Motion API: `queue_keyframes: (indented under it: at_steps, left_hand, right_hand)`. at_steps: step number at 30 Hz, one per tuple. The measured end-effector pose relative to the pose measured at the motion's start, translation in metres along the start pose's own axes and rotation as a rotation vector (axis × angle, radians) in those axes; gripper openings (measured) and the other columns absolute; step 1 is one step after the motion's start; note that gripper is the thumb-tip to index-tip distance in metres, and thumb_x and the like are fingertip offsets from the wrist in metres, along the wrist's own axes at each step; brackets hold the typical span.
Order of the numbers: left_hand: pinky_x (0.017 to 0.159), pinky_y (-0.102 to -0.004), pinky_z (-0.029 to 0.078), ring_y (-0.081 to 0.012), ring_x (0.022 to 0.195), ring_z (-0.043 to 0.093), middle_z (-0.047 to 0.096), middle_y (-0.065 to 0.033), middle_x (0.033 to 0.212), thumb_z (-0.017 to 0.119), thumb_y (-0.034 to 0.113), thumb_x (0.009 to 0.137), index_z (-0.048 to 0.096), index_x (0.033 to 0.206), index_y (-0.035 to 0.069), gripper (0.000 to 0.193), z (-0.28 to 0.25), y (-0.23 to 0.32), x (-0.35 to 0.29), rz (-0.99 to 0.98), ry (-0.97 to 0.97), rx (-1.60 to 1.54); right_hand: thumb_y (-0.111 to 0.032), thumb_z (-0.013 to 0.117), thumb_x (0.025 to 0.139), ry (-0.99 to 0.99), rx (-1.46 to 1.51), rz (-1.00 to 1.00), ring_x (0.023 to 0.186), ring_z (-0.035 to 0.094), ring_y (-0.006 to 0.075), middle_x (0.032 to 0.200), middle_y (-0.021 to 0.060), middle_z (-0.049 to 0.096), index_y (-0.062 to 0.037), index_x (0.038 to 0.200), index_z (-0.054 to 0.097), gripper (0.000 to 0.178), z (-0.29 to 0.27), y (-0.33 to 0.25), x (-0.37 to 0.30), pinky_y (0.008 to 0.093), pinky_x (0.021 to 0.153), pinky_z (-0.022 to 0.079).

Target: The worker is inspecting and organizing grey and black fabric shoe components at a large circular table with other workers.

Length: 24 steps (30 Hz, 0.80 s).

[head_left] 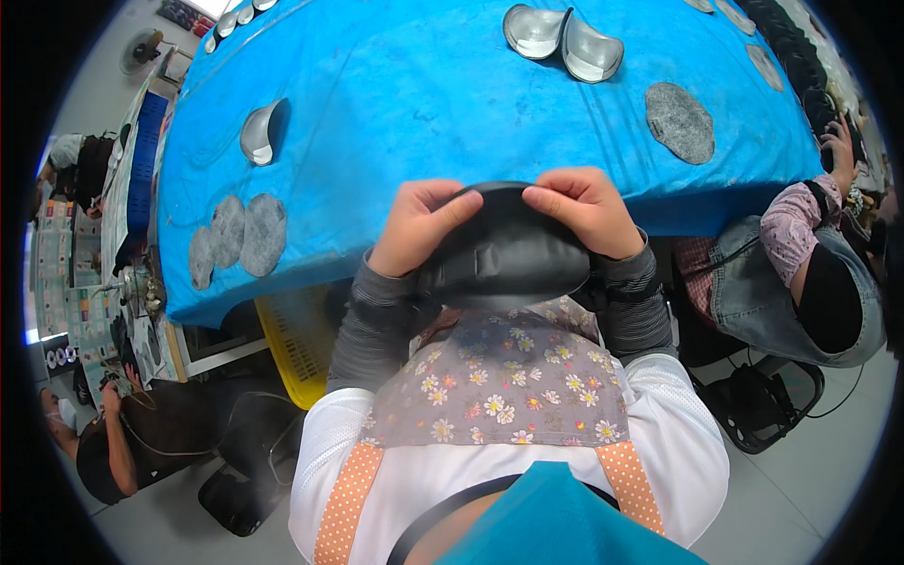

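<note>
Both my hands hold a black, smooth, leather-like curved piece (pixel 499 250) in front of my apron. My left hand (pixel 421 218) pinches its upper left edge, thumb on top. At the upper right edge, my right hand (pixel 591 207) grips it the same way. The piece bulges and has creases along its middle; its underside is hidden. Beyond my hands, two curved cup-shaped pieces with silvery insides (pixel 563 42) lie side by side on the blue-covered table (pixel 405 104). Another such cup (pixel 263 132) rests farther left.
Grey fuzzy oval pads (pixel 264 234) lie at the table's left near corner, and a larger grey pad (pixel 681 122) at the right. A yellow plastic crate (pixel 297 353) stands under the table's near edge. A person in jeans (pixel 782 282) sits close on the right; others work at the left.
</note>
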<state>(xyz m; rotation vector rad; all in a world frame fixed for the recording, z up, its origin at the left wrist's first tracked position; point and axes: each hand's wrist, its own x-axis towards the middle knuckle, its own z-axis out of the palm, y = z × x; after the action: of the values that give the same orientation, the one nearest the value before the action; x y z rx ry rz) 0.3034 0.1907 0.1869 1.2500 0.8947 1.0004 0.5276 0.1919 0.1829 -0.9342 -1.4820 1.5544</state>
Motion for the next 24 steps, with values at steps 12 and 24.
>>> queue_keyframes:
  at_steps: [12, 24]
  left_hand:
    - [0.046, -0.0218, 0.027, -0.0007, 0.056, 0.035, 0.042, 0.0098, 0.059, 0.054, 0.023, 0.092, 0.050, 0.061, 0.000, 0.038, -0.017, 0.006, -0.008, -0.078, -0.154, 0.228]
    - [0.077, -0.0271, 0.045, -0.0153, 0.090, 0.053, 0.055, -0.0061, 0.100, 0.078, 0.014, 0.068, 0.055, 0.107, 0.001, 0.047, 0.003, 0.008, 0.010, 0.193, 0.052, 0.603]
  right_hand:
    - [-0.023, 0.056, 0.091, -0.056, -0.061, 0.003, 0.060, 0.044, 0.0023, 0.064, -0.0066, 0.054, 0.0042, 0.078, 0.063, 0.031, -0.019, 0.003, -0.010, 0.0209, 0.052, 0.038]
    - [-0.024, 0.060, 0.087, -0.035, -0.247, 0.169, 0.053, 0.050, 0.0049, 0.061, -0.0017, 0.056, 0.0014, 0.085, 0.066, 0.026, -0.004, 0.002, -0.002, 0.0208, 0.046, 0.041]
